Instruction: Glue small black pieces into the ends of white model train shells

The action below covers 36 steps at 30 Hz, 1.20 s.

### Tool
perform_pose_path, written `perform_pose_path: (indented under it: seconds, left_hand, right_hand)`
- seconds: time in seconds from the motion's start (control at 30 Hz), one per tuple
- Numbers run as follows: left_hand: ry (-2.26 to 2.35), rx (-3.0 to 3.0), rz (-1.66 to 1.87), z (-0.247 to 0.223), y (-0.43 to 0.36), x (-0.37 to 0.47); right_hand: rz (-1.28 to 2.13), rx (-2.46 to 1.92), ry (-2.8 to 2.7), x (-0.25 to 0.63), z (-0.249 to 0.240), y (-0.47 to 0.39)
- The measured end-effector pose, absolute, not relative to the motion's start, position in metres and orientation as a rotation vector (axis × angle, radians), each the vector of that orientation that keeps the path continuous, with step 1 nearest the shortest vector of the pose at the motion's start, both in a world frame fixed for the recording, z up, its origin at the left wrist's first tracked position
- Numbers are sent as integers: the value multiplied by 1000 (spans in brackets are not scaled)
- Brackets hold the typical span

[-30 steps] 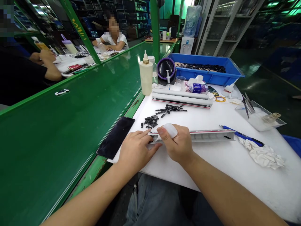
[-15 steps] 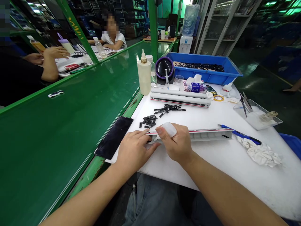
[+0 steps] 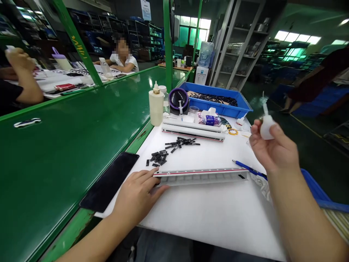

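My left hand (image 3: pixel 139 193) grips the left end of a long white train-car shell (image 3: pixel 201 177) with a red stripe, its hollow side towards me. At the shell's right end inside lies a small black piece. Raised off the table at the right, my right hand (image 3: pixel 278 149) is closed round a small white squeeze bottle (image 3: pixel 267 127), its thin nozzle pointing up. Just beyond the shell lie two loose heaps of small black rectangular pieces (image 3: pixel 159 157). Behind them rests another white train-car shell (image 3: pixel 193 133).
A black phone (image 3: pixel 110 182) lies at the table's left edge. Further back stand a large cream bottle (image 3: pixel 156 107), a syringe (image 3: pixel 180 109), tissues (image 3: pixel 209 119) and a blue bin (image 3: pixel 218 102). A blue pen (image 3: pixel 249 168) lies near the shell's right end. Other people sit across the green bench.
My right hand has lifted the squeeze bottle away from the shell, up and to the right, turning its nozzle upward. My left hand stays on the shell's left end. The view has shifted.
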<state>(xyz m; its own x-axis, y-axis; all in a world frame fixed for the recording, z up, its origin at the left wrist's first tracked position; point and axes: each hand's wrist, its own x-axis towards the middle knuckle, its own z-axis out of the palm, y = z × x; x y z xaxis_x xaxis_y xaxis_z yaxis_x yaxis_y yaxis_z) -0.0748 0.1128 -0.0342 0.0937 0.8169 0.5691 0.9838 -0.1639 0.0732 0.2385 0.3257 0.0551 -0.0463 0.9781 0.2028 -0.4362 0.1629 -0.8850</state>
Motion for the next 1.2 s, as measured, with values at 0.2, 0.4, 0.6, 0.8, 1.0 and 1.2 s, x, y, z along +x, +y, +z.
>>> perform_pose_path:
  seconds: [0.2,0.4,0.6,0.8,1.0,1.2]
  left_hand:
    - [-1696,-2063,-688,-36,114,-77]
    - [-1680,-2056,-727,-38,120,-80]
    - [-1734,-2086,-691,-44,122,-87]
    - [-1755,-2066,-708,-45,122,-87]
    - [-1783,-2049,-719,-43,121,-85]
    - [-1756,-2059,-723,-38,122,-81]
  right_hand:
    - [762,-1367,-1546,261,-7,360]
    - [542,-1572,-1797,258,-18,361]
    - [458,-1499,-1764,270,-4,354]
    - [105,-1451,-1223,339,16,357]
    - [145,-1531,-1271,353,4,371]
    - [165,-1491,-1089,347,14,358]
